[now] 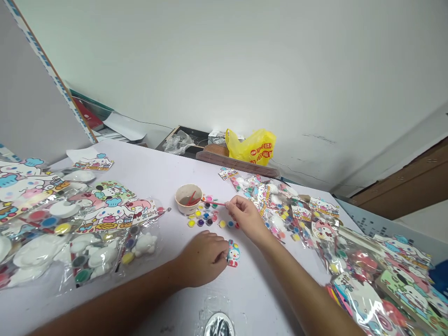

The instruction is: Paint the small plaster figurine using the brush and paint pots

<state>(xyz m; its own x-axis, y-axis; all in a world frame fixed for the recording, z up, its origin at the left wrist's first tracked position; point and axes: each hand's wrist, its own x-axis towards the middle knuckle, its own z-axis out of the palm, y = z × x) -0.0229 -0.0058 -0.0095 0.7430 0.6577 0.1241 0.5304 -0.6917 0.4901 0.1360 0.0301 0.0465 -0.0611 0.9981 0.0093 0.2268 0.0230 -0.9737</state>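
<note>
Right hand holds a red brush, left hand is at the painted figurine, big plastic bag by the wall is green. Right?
Bag colour's wrong: the head view shows the big plastic bag is yellow. The right hand does hold a red brush, left hand at the painted figurine.

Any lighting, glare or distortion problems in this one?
Head view: soft, fairly even light; glare on the clear packets at left; faint shadow on the table beside the right forearm; wide-angle stretch toward the edges; fine detail on the painted figure unclear.
</note>
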